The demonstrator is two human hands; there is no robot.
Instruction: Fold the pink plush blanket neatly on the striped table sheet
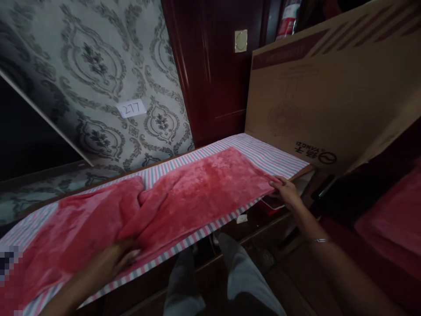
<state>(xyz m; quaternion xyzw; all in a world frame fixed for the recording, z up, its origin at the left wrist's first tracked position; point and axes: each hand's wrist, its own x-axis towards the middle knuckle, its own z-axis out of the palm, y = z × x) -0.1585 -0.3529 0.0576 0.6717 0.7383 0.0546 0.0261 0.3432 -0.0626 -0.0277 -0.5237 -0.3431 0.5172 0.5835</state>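
Note:
A red plush cloth (210, 188) lies along a narrow surface under a striped cover. Its right part is spread fairly flat, while folds and overlaps bunch up in the left part. My right hand (285, 191) pinches the cloth's near right corner between thumb and fingers. Lower left, my left hand (120, 259) is closed at the near edge of the same cloth, by a fold; some of its fingers are in shadow. Whether the cloth is a garment or a cover I cannot tell.
The striped cover (259, 149) shows around the cloth. A large cardboard box (296, 101) stands at the right end. Patterned wallpaper with a paper label (131, 108) is behind, and a dark screen (29, 131) at left. More red plush fabric (394, 219) lies far right.

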